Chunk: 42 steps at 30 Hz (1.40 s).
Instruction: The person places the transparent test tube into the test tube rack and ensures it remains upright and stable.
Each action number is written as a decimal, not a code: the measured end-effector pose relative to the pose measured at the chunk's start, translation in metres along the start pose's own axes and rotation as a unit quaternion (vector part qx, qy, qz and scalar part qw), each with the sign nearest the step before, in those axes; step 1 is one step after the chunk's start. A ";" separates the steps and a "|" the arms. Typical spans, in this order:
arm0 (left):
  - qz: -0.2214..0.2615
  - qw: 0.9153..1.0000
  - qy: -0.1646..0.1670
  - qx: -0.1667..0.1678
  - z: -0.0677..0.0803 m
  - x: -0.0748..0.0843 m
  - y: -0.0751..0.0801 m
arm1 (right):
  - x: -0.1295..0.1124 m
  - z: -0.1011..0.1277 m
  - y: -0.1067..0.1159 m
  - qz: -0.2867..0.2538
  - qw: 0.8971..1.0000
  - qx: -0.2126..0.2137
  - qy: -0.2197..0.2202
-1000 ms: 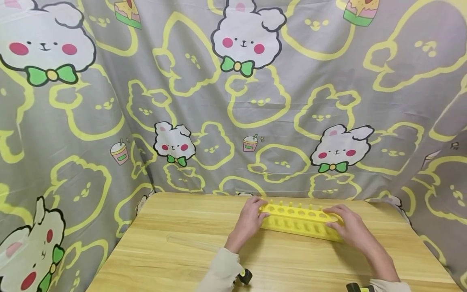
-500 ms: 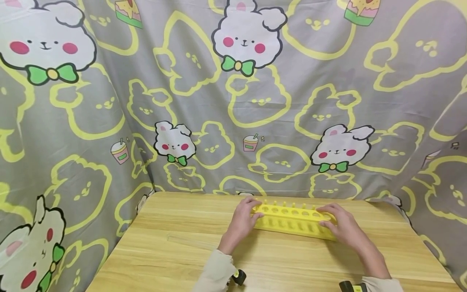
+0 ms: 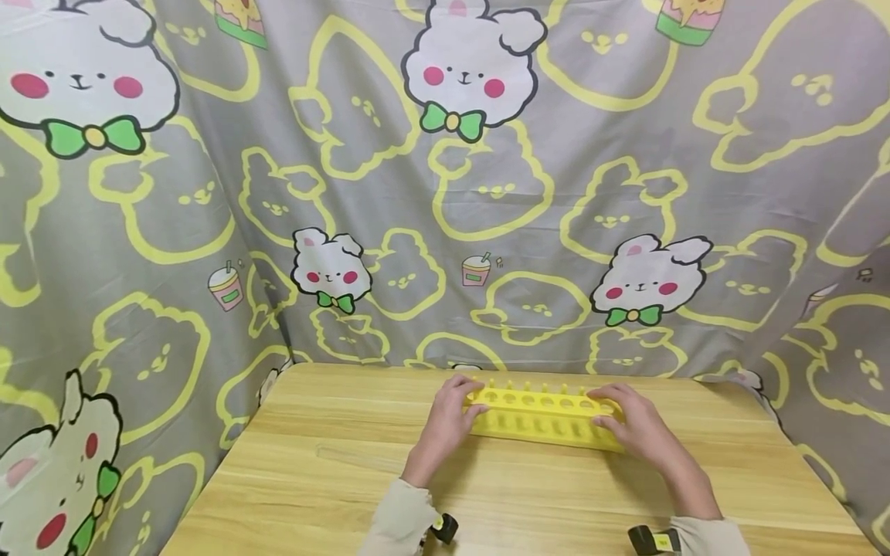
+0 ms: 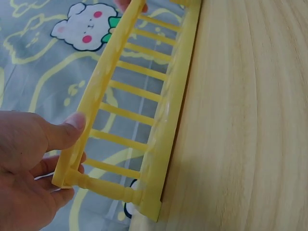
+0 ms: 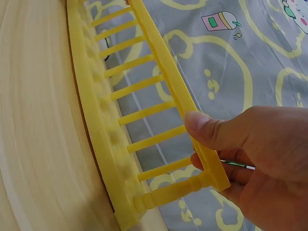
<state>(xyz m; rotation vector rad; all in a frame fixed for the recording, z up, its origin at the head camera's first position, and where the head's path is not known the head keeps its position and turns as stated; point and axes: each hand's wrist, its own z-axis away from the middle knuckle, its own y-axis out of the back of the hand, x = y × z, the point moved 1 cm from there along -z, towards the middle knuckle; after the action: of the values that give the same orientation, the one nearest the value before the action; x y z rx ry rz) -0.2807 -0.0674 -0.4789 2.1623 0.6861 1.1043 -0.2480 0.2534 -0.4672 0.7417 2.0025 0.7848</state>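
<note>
A yellow plastic test tube rack (image 3: 538, 414) stands on the wooden table, with a row of round holes in its top shelf and a row of pegs behind. My left hand (image 3: 448, 421) pinches the top shelf at the left end. In the left wrist view the thumb (image 4: 74, 123) lies on the shelf's edge and the fingers curl beneath. At the other end my right hand (image 3: 640, 425) grips the shelf the same way, its thumb (image 5: 199, 124) pressed along the edge in the right wrist view. No tubes show in the holes.
A clear glass tube (image 3: 358, 458) lies on the table (image 3: 278, 502) to the left, partly behind my left forearm. A grey curtain (image 3: 417, 185) with rabbit prints hangs along the table's back edge and both sides.
The rack has moved a little to the left, with both hands holding its ends throughout. The glass tube stays in place.
</note>
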 end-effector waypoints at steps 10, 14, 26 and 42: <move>0.008 1.000 0.006 0.009 0.006 -0.008 0.007 | -0.009 -0.005 -0.008 -0.012 1.000 0.003 0.006; 0.010 1.000 0.006 0.013 0.007 -0.013 0.011 | -0.013 -0.007 -0.012 -0.016 1.000 0.008 0.006; 0.008 1.000 0.008 0.027 0.011 -0.020 0.020 | -0.019 -0.010 -0.023 -0.022 0.999 0.020 0.012; 0.020 0.999 0.002 0.026 0.014 -0.029 0.029 | -0.027 -0.011 -0.036 -0.024 0.998 0.048 0.029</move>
<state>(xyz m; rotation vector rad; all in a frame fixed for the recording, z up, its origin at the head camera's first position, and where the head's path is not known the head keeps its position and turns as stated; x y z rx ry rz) -0.2794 -0.1105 -0.4803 2.2264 0.6838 1.1230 -0.2524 0.2083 -0.4766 0.7313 2.1146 0.6925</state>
